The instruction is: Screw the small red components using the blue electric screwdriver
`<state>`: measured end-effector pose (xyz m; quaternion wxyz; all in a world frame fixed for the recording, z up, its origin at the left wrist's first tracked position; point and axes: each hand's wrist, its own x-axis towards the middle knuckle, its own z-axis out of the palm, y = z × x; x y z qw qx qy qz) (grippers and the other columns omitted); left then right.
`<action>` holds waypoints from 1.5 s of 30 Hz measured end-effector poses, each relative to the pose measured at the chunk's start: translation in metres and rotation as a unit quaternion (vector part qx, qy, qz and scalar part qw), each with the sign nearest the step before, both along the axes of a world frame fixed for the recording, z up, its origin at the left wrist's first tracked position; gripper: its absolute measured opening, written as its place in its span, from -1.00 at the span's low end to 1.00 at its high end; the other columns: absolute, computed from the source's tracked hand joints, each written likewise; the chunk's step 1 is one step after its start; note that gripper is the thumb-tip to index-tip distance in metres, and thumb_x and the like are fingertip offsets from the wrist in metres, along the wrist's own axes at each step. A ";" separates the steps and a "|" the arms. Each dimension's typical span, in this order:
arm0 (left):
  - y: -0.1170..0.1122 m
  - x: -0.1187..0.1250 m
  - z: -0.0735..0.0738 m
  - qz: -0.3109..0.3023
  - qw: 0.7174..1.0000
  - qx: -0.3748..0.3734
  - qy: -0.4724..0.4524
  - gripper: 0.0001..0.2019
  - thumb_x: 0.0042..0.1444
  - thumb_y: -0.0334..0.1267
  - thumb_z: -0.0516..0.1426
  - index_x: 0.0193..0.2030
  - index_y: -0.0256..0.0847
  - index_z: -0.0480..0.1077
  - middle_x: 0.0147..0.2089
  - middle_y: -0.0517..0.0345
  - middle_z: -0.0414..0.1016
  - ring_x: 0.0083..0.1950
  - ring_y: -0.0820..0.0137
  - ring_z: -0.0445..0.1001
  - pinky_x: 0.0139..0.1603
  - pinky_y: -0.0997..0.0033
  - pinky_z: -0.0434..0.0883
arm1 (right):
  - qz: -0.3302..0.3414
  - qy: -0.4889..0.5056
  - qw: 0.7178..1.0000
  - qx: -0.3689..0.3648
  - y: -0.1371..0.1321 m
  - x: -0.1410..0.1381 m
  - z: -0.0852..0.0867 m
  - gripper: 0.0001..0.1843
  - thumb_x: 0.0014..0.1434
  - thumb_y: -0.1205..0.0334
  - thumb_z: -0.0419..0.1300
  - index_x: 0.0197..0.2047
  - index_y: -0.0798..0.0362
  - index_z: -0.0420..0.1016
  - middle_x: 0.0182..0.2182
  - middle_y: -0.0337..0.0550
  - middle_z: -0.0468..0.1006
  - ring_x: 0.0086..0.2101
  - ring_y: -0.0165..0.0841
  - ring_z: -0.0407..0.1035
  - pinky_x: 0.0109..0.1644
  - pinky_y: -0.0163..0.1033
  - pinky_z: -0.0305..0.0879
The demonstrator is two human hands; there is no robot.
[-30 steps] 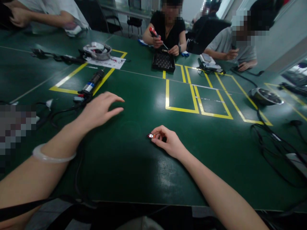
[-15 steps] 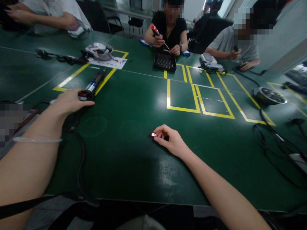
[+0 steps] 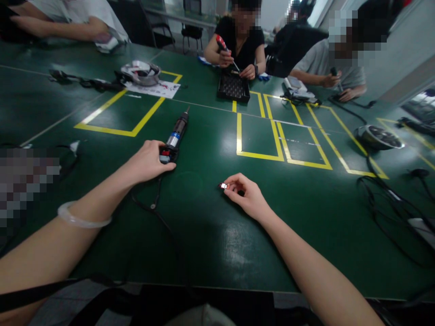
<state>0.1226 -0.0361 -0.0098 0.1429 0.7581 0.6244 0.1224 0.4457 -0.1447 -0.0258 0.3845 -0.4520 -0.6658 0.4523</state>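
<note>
My left hand (image 3: pixel 152 160) is closed around the rear end of a corded electric screwdriver (image 3: pixel 175 135). Its silver and blue motor section shows, and its bit points away from me and up to the right. A thin black cord (image 3: pixel 166 222) trails from the rear end towards the table's front edge. Between thumb and fingers, my right hand (image 3: pixel 246 192) pinches a small red and white part (image 3: pixel 224 186), too small to name, just above or on the green table (image 3: pixel 210 244). The two hands are apart, the screwdriver left of the small part.
Across the table a person works with a red-handled screwdriver (image 3: pixel 222 44) over a black tray (image 3: pixel 234 88). A roll-like silver object (image 3: pixel 141 73) lies on paper at the back left. Yellow tape outlines (image 3: pixel 261 156) mark the table. A metal bowl (image 3: pixel 380 136) and black cables (image 3: pixel 384 213) lie right.
My left hand has moved right with the electric screwdriver, out of the left tape outline and closer to my right hand. My right hand has shifted slightly right, still pinching the small part.
</note>
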 end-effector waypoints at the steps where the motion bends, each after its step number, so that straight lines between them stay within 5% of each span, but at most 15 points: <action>1: -0.008 0.013 0.002 -0.005 1.000 -0.001 0.010 -0.20 0.03 0.13 0.22 0.27 -0.45 0.25 0.19 -0.38 0.30 0.19 -0.09 0.40 0.20 -0.08 0.36 | -0.004 0.004 1.000 0.002 0.001 0.001 0.000 -0.83 0.18 0.20 0.25 -0.15 0.03 0.45 -0.30 -0.17 0.55 -0.37 -0.41 0.38 -0.32 -0.29 0.32; 7: -0.048 0.066 0.006 -0.077 0.997 -0.030 -0.005 -0.25 0.07 0.12 0.15 0.29 -0.34 0.20 0.23 -0.24 0.26 0.23 -0.03 0.38 0.23 0.01 0.36 | -0.008 0.005 1.000 0.003 0.002 0.003 -0.002 -0.81 0.17 0.19 0.25 -0.14 0.03 0.42 -0.31 -0.18 0.55 -0.38 -0.43 0.37 -0.33 -0.30 0.32; 14: -0.083 0.098 0.012 -0.145 0.988 -0.040 -0.037 -0.38 0.15 0.04 0.11 0.27 -0.28 0.20 0.22 -0.21 0.29 0.22 0.00 0.37 0.17 -0.02 0.39 | 0.015 -0.029 0.999 0.024 0.000 0.002 0.003 -0.87 0.15 0.28 0.22 -0.19 0.02 0.41 -0.33 -0.22 0.55 -0.38 -0.42 0.39 -0.31 -0.29 0.29; 29: -0.092 0.101 0.012 -0.165 0.985 -0.020 -0.040 -0.42 0.16 0.07 0.13 0.21 -0.24 0.23 0.17 -0.19 0.35 0.17 0.02 0.40 0.11 0.01 0.41 | -0.004 -0.102 0.993 0.055 0.000 0.004 -0.002 -0.88 0.20 0.28 0.25 -0.18 0.01 0.40 -0.29 -0.21 0.54 -0.28 -0.34 0.42 -0.16 -0.21 0.31; 34: -0.093 0.102 0.014 -0.163 0.986 -0.023 -0.030 -0.47 0.17 0.05 0.12 0.18 -0.23 0.25 0.17 -0.19 0.35 0.16 0.03 0.40 0.09 0.03 0.42 | -0.011 -0.162 0.978 0.127 0.000 -0.003 -0.001 -0.91 0.23 0.29 0.23 -0.17 -0.01 0.43 -0.19 -0.11 0.48 -0.15 -0.27 0.39 -0.07 -0.16 0.31; 39: -0.092 0.102 0.013 -0.162 0.986 -0.021 -0.035 -0.47 0.17 0.05 0.12 0.18 -0.22 0.25 0.16 -0.18 0.36 0.15 0.02 0.41 0.08 0.02 0.42 | -0.003 -0.160 0.983 0.091 0.001 -0.008 -0.003 -0.91 0.22 0.31 0.22 -0.21 -0.01 0.38 -0.43 -0.28 0.37 -0.38 -0.37 0.32 -0.24 -0.24 0.28; 45: -0.092 0.102 0.013 -0.160 0.986 -0.028 -0.038 -0.45 0.17 0.05 0.12 0.20 -0.24 0.24 0.17 -0.19 0.36 0.17 0.01 0.40 0.09 0.01 0.42 | 0.013 -0.125 0.988 0.090 -0.001 -0.011 0.000 -0.83 0.18 0.37 0.15 -0.16 -0.02 0.30 -0.37 -0.27 0.44 -0.35 -0.39 0.38 -0.21 -0.26 0.31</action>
